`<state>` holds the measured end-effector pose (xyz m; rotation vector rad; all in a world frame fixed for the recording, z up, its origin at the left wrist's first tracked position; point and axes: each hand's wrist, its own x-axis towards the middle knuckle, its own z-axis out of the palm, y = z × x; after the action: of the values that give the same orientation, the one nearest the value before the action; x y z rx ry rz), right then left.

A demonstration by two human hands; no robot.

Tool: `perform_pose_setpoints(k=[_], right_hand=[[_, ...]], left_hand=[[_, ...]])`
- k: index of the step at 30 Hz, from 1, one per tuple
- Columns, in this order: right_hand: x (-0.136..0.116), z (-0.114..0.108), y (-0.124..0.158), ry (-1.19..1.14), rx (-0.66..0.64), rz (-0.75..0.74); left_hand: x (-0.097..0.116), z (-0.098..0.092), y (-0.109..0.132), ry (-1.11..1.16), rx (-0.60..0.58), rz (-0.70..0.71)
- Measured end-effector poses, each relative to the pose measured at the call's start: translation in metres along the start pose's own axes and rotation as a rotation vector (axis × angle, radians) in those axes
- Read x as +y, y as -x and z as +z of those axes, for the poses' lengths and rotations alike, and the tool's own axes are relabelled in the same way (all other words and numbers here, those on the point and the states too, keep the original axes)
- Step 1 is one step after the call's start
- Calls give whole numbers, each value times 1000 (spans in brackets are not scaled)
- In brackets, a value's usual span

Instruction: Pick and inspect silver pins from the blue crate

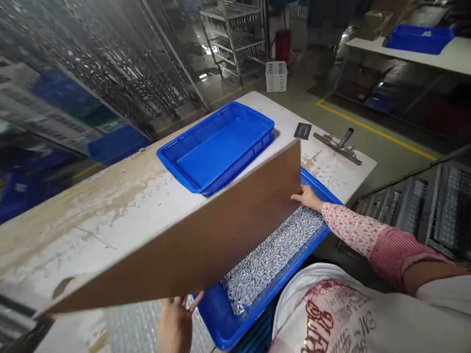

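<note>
A wide brown board [221, 230] stands tilted on its long edge across the blue tray [221, 314] in front of me. My right hand [308, 197] grips its far right end, with the thumb on the near face. At the lower edge, my left hand [175, 321] holds the board, its fingertips partly hidden behind it. Many small, shiny silver pieces [272, 255] fill the tray below. The board hides the tray's far side. Beyond it sits another blue tray [224, 147] with nothing in it.
On the worn white table [121, 211] lie a dark card [302, 130] and a metal bar tool with a handle [340, 144]. Bubble wrap [136, 326] lies at the near left. Metal racks [235, 39] and a white crate [275, 76] stand beyond.
</note>
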<state>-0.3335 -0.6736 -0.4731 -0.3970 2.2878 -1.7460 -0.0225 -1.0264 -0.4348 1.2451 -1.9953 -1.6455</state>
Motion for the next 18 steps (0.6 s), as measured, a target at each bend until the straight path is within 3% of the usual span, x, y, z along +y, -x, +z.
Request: perform_pose_setpoints(k=[3,6,11,14,18], right_hand=[[5,-2,-7,-68,117,29],[13,-1,-18,-176,23,166],[38,0,-25,-93,-9,373],[43,-3,-23,-146,-52,376],[31,-8,-24,-354,-136,355]], left_hand=[[-6,20,-18,-117,114,-6],[-22,43,-38,-129,232,127],[-54,82,-57,-228,102,-43],[-59,88,-51,-208,143,-27],[-51,81,-40,-97,247,76]])
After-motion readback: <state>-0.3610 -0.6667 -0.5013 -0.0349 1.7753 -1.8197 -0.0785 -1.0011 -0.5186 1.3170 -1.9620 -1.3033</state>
